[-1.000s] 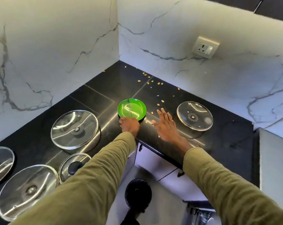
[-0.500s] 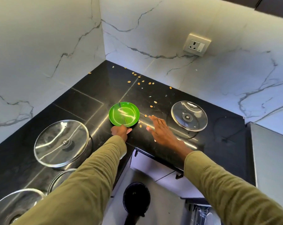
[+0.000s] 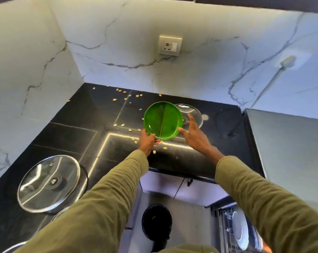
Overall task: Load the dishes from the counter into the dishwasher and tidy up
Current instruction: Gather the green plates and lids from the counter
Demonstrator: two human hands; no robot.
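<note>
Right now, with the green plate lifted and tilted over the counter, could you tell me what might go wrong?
1. The left hand pinches only the rim of the green plate; that grip could slip while the open right hand merely touches the edge.
2. The plate hangs just in front of the glass lid and could knock it.
3. Crumbs near the counter edge may fall beside the black bin.

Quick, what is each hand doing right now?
Left hand: grips the near rim of the green plate.
Right hand: open, fingers spread beside the plate, holding nothing.
</note>
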